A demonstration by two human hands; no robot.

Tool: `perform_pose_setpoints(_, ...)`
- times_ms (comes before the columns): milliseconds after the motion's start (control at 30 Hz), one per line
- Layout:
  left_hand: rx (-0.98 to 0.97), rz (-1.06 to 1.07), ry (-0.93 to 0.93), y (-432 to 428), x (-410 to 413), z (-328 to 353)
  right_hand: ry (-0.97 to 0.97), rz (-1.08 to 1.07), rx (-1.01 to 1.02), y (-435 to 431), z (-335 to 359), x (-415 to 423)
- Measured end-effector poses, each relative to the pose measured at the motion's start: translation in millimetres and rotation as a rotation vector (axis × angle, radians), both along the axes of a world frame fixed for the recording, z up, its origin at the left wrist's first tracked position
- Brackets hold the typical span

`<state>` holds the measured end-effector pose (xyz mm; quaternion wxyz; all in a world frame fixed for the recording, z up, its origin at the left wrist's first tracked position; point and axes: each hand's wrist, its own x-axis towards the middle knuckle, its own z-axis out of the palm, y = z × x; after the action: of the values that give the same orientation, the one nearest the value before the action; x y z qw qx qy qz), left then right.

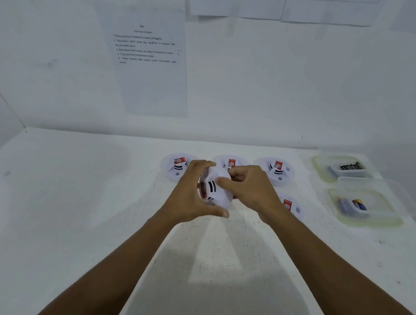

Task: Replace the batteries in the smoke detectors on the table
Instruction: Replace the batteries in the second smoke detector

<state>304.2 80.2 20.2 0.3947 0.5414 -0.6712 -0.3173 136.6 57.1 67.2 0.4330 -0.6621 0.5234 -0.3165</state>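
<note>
I see the smoke detector (215, 191) I am working on held between both hands over the middle of the worktop (76, 197). It is tilted on its side, with its black slots facing me and a red label turned toward the left palm. My left hand (191, 193) grasps it from the 9 o'clock side: the fingers (199, 165) curl over the top rim and the thumb hooks under the bottom edge. My right hand (248, 187) grips it from 3 o'clock, with the thumb (226, 182) pressed on the white body and the other fingers curled round the far side.

Four more detectors lie flat on the worktop around it. One detector (176, 167) is at 10 o'clock, a second detector (231, 162) is at 12 o'clock just behind my hands, and a third detector (278, 171) is at 2 o'clock. A fourth detector (292, 207) at 3 o'clock is partly hidden by my right wrist.

Well out toward 2 o'clock, near the worktop's right edge, a clear tub (323, 163) holds a row of dark batteries (351, 166). A second clear tub (384, 219) sits just nearer to me and holds a few batteries (352, 206) with blue and yellow wrapping.

A printed sheet (147, 62) is on the wall at 11 o'clock.
</note>
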Motion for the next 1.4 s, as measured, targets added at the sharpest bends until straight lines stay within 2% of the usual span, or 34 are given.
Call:
perform_pose_setpoints(100, 0.056, -0.029, 0.155, 0.0, 7.0, 0.5, -0.042, -0.021, -0.014, -10.1, -2.2, -12.8)
perform_pose_setpoints(267, 0.092, -0.030, 0.263, -1.8, 7.5, 2.3, -0.173, -0.014, -0.024, -16.5, -11.0, -20.3)
perform_pose_setpoints(500, 0.040, 0.100, 0.261, -4.5, 1.2, -5.3, -0.316, 0.055, 0.044, -5.8, -31.3, -23.2)
perform_pose_setpoints(633, 0.110, 0.039, 0.344, -2.2, 3.1, -6.3, -0.350, 0.015, 0.016, -3.2, -37.2, -25.0)
perform_pose_setpoints(833, 0.171, -0.027, 0.414, -2.1, 8.3, -4.7, -0.352, 0.021, -0.020, -3.0, -43.3, -28.2)
perform_pose_setpoints(1033, 0.143, 0.007, 0.430, 1.0, 2.5, -11.0, -0.222, -0.001, -0.168, 3.3, -57.8, -19.8)
perform_pose_setpoints(1200, 0.129, 0.055, 0.417, 7.7, 1.2, -26.1, -0.215, -0.015, -0.143, 9.5, -71.5, -15.3)
perform_pose_setpoints(1400, 0.228, -0.006, 0.490, 14.3, 7.3, -33.0, -0.249, -0.007, -0.137, 12.2, -80.9, -15.5)
